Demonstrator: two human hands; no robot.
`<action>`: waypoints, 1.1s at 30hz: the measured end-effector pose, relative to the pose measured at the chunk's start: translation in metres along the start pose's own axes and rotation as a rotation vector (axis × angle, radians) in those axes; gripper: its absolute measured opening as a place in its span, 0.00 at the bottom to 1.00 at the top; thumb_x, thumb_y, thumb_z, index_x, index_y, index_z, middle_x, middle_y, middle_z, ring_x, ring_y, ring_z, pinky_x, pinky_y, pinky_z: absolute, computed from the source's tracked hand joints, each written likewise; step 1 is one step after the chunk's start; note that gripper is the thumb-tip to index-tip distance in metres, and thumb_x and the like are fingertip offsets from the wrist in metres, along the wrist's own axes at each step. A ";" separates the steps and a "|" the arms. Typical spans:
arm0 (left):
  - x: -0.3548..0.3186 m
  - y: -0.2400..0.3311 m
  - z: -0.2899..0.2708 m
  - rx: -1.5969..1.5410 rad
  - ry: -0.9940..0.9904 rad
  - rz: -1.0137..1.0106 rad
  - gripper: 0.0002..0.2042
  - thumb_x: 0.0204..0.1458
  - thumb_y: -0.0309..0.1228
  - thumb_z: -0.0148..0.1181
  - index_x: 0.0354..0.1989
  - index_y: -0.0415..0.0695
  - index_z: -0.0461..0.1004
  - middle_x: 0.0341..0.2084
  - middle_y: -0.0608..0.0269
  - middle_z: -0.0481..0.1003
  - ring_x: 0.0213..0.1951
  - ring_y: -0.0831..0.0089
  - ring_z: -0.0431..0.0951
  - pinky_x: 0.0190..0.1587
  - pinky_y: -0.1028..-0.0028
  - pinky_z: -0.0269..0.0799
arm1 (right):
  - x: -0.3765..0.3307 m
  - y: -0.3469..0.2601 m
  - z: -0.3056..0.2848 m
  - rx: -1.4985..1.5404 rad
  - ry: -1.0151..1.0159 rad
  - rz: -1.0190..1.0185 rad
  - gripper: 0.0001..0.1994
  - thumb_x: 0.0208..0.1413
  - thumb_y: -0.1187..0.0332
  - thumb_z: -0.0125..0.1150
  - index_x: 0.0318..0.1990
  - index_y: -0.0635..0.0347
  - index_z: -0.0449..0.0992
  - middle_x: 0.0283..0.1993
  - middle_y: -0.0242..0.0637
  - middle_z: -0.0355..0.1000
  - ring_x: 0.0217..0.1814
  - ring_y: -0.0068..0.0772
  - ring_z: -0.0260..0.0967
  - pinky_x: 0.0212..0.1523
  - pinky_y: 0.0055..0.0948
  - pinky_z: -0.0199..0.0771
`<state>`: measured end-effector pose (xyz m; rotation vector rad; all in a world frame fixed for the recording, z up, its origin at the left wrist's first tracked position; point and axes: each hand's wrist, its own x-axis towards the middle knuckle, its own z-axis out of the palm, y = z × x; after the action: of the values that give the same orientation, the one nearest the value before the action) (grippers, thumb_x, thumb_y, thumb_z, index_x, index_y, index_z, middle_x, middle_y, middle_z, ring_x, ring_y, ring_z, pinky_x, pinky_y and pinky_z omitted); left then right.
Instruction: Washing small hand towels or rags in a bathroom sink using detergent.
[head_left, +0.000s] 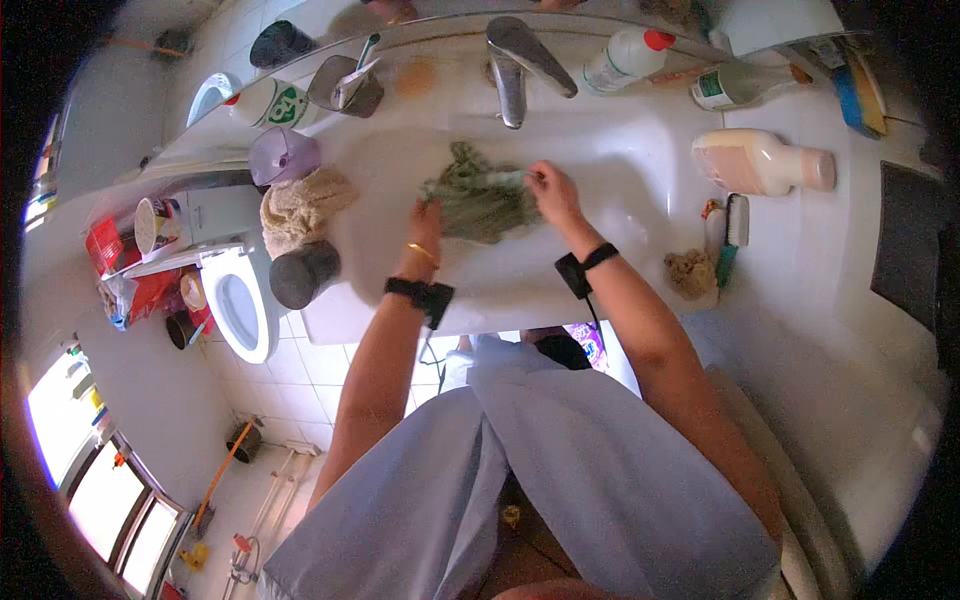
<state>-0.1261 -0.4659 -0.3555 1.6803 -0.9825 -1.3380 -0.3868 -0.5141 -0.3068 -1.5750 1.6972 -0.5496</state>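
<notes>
Green cloth (478,200) was bunched in white sink (620,170), under faucet (512,70). Its top edge was pinched by right hand (553,192) fingers; lower-left part was pressed by left hand (425,222), fingers curled into fabric.

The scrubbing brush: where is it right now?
In the head view the scrubbing brush lies on the counter right of the sink basin, beside a tan sponge, below the toppled pink bottle.

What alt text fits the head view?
Both hands, left hand and right hand, grip a wet green cloth in a white sink below the tap. Bottles, a brush and a beige cloth sit around the rim.
</notes>
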 end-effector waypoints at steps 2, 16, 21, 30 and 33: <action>0.012 -0.003 -0.025 -0.525 0.157 -0.153 0.14 0.54 0.27 0.51 0.49 0.39 0.68 0.37 0.65 0.72 0.39 0.73 0.67 0.45 0.72 0.64 | -0.002 0.019 -0.032 0.099 0.159 0.029 0.09 0.53 0.68 0.59 0.40 0.61 0.72 0.35 0.41 0.73 0.36 0.39 0.71 0.37 0.35 0.71; -0.014 0.006 0.032 -0.563 -0.187 -0.871 0.21 0.56 0.47 0.51 0.49 0.42 0.64 0.43 0.54 0.72 0.41 0.62 0.72 0.47 0.61 0.68 | 0.000 0.007 0.034 -0.253 -0.074 0.073 0.27 0.46 0.62 0.65 0.54 0.54 0.64 0.58 0.50 0.57 0.58 0.54 0.57 0.56 0.45 0.59; 0.022 -0.054 0.022 -0.957 -0.180 -0.718 0.26 0.58 0.54 0.39 0.53 0.46 0.64 0.54 0.57 0.67 0.56 0.67 0.65 0.61 0.57 0.58 | -0.022 -0.062 0.070 0.386 -0.381 -0.251 0.15 0.54 0.58 0.58 0.38 0.62 0.75 0.36 0.53 0.72 0.40 0.49 0.72 0.40 0.39 0.70; -0.009 0.016 0.039 -0.462 -0.110 -0.279 0.18 0.57 0.42 0.51 0.51 0.46 0.67 0.46 0.57 0.70 0.47 0.63 0.70 0.51 0.59 0.68 | 0.019 -0.052 0.022 -0.027 0.060 -0.071 0.15 0.54 0.58 0.55 0.29 0.63 0.76 0.32 0.53 0.71 0.41 0.53 0.68 0.40 0.44 0.66; -0.012 0.027 0.021 -0.711 -0.028 -0.518 0.14 0.57 0.39 0.51 0.44 0.42 0.70 0.38 0.59 0.74 0.39 0.64 0.74 0.44 0.63 0.73 | 0.036 0.017 0.006 -0.344 0.259 -0.183 0.12 0.52 0.62 0.59 0.34 0.64 0.74 0.38 0.50 0.70 0.43 0.52 0.67 0.42 0.43 0.66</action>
<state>-0.1510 -0.4682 -0.3299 1.3794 -0.0199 -1.7701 -0.3920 -0.5452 -0.3314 -1.9892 1.9296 -0.5981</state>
